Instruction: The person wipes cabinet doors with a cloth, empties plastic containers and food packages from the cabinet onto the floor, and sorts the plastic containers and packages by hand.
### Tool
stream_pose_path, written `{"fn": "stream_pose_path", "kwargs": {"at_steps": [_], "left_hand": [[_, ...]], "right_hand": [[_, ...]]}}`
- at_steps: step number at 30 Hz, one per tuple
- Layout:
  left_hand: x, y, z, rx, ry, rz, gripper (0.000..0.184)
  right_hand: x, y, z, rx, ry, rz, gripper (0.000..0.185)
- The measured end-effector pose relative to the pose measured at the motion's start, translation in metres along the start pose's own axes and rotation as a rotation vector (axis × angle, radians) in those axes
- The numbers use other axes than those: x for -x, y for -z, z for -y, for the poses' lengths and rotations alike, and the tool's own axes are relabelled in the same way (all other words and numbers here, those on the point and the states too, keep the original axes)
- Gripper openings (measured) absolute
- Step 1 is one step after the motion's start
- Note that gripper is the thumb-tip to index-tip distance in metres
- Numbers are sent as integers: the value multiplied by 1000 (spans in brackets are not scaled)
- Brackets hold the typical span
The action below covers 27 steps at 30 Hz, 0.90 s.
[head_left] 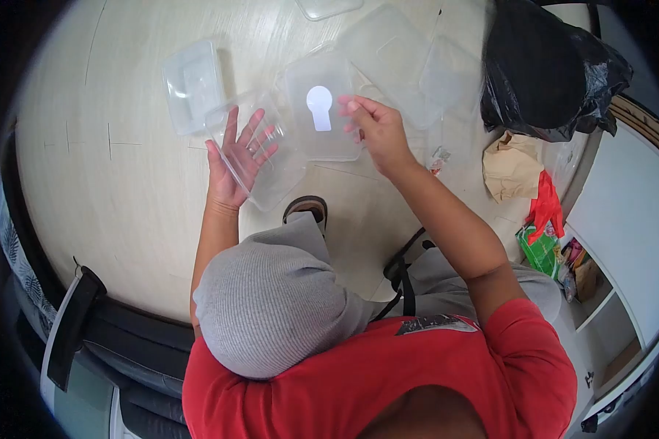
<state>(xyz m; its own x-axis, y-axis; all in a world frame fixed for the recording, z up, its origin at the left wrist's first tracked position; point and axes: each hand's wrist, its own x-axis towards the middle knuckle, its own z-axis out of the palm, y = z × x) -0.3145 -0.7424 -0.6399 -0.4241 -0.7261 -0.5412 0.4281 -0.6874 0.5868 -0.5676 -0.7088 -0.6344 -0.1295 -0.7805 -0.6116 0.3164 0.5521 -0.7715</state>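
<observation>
My left hand (236, 164) holds a clear plastic container (274, 172), tilted above the floor. Its fingers are spread and show through the see-through wall. My right hand (379, 135) is closed in a pinch, thumb against fingertips; what is between them, if anything, I cannot make out. Just left of these fingertips is a clear plastic lid (343, 146), with a white label (320, 108) on or over it, round at the top with a straight stem below. Farther left lies another clear container (192, 86) on the floor.
More clear lids (388, 44) overlap on the pale floor (110, 197). To the right are a black plastic bag (542, 80), brown paper (511, 164), a red bag (544, 208) and an open white cabinet (626, 212). A black padded seat (132, 344) stands at lower left.
</observation>
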Motion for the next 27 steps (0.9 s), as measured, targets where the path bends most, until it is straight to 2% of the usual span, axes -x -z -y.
{"fn": "stream_pose_path", "kwargs": {"at_steps": [1, 3, 5, 7, 11, 13, 14, 17, 18, 19, 20, 22, 23, 24, 25, 26, 27], "left_hand": [[0, 1, 1, -32, -1, -16, 102], [-2, -1, 6, -44, -5, -18, 103], [-3, -4, 10, -60, -8, -20, 104], [-3, -8, 16, -45, -3, -15, 99], [0, -3, 20, -15, 62, -39, 98], [-3, -3, 18, 268, 65, 27, 105], [-4, -4, 19, 272, 69, 34, 105], [-5, -8, 19, 358, 54, 82, 103], [-7, -10, 19, 205, 47, 8, 101], [-11, -13, 18, 52, 36, -65, 99], [-15, -14, 18, 54, 37, -60, 99], [-21, -14, 17, -279, 55, -167, 93], [-21, -11, 13, -277, 54, -167, 93], [-19, -9, 5, -326, -18, -183, 93], [-18, -7, -2, -375, -90, -201, 92], [-15, -6, -10, -316, -121, -245, 90], [-13, -6, -16, -321, -126, -256, 90]], "right_hand": [[3, -5, -6, 0, 0, -2, 25], [12, -25, -23, 308, 404, -22, 23], [36, -55, -5, 467, 455, 57, 22], [43, -78, -14, 554, 640, 82, 21], [46, -100, -22, 440, 598, 74, 18], [43, -97, -17, 427, 656, 153, 18], [40, -88, -14, 433, 656, 147, 18], [26, -29, -8, 717, 718, -77, 17], [17, -4, -21, 872, 757, -186, 17], [16, 14, -28, 1060, 672, -264, 18], [17, 30, -37, 1243, 575, -344, 18], [20, 51, -55, 1345, 499, -311, 20], [20, 60, -62, 1443, 424, -269, 22], [21, 62, -61, 1442, 430, -267, 22], [24, 62, -61, 1383, 530, -197, 22], [29, 62, -62, 1320, 624, -126, 23], [36, 56, -54, 1312, 630, -117, 23]]}}
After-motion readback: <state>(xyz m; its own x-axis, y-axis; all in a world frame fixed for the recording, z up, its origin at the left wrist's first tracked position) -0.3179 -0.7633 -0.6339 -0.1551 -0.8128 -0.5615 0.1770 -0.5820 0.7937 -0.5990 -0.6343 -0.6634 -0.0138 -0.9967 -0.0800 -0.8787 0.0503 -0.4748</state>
